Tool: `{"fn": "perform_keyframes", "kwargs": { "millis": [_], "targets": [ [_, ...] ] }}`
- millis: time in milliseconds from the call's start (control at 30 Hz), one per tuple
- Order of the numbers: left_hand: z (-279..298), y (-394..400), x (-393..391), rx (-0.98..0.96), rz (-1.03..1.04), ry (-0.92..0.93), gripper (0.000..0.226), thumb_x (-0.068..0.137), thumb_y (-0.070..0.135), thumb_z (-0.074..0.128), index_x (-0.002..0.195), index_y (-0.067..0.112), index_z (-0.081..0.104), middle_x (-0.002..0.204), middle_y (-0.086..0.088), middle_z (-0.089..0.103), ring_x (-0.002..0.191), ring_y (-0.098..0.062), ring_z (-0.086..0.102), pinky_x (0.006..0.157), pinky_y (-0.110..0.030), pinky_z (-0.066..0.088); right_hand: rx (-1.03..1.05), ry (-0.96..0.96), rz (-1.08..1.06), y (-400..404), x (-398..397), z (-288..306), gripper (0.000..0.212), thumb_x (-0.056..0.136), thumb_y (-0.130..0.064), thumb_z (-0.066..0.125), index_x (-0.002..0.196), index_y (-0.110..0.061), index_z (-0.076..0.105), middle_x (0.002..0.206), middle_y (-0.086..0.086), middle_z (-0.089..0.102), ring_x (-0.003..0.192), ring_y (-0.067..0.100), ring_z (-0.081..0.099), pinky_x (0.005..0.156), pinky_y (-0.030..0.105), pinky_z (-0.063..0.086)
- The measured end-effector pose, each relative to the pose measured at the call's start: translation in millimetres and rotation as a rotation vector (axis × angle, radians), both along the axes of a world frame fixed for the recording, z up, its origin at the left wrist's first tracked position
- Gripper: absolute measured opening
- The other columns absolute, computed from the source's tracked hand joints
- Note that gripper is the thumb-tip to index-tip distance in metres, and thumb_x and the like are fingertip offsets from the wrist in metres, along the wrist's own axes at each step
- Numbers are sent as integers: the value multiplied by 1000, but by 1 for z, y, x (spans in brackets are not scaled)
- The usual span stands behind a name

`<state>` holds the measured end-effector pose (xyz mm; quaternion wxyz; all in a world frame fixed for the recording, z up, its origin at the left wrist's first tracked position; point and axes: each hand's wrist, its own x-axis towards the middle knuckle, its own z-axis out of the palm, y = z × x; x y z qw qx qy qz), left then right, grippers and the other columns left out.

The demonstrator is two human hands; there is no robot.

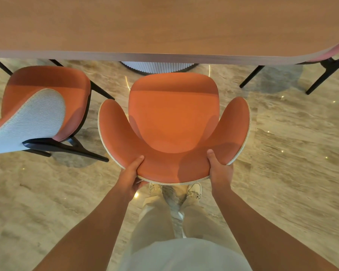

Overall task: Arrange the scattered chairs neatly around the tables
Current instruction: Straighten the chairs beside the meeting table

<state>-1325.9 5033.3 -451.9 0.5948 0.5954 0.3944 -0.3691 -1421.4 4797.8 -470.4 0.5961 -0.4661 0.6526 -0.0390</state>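
An orange padded chair [173, 122] with a curved wrap-around back stands right in front of me, facing the wooden table [164, 26]. My left hand [131, 173] grips the back's rim on the left, thumb on the inside. My right hand [219, 169] grips the rim on the right the same way. The seat's front edge lies just short of the table's near edge. A second orange chair [45, 106] with a grey outer back stands to the left, turned at an angle, its front near the table edge.
A ribbed white table pedestal [157, 67] shows under the table ahead of the held chair. Black legs of a third chair [325, 71] stand at the far right by the table's rounded corner. Glossy stone floor [292, 153] spreads around; my feet are behind the chair.
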Motion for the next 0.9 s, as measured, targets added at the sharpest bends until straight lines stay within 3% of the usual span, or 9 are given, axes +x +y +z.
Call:
{"fn": "perform_keyframes", "kwargs": {
  "millis": [300,467,700,833,900],
  "targets": [
    [0,-3,0,37,34,-9,47,87,35,76,128,20,60,118,-3,71,110,-24,67,80,-39,59,28,-24,-23,-1,1,2,66,74,-38,85,129,-15,56,113,1,69,104,23,66,93,41,54],
    [1,-5,-1,42,50,-15,43,89,34,75,126,19,60,114,-2,72,105,-22,68,74,-37,58,71,-4,-4,-4,2,2,65,72,-40,85,124,-18,51,108,0,67,99,23,67,92,51,57],
    [2,-7,-2,55,55,-24,44,88,36,75,127,21,60,116,-2,70,106,-23,66,72,-37,57,77,-14,24,-4,0,3,66,67,-44,82,122,-22,53,107,-3,68,98,22,67,90,51,57],
    [4,-9,-3,66,65,-24,37,89,34,74,120,23,59,115,-3,68,105,-25,65,72,-39,57,102,-20,39,-7,1,8,59,74,-35,81,125,-20,53,108,-2,68,98,21,67,89,50,59],
    [5,-9,-2,63,60,-12,44,88,33,74,126,20,58,119,-6,67,107,-26,65,74,-41,58,104,-16,40,-8,-1,10,57,76,-32,80,125,-20,53,107,-3,68,96,20,67,88,50,59]
  ]
}}
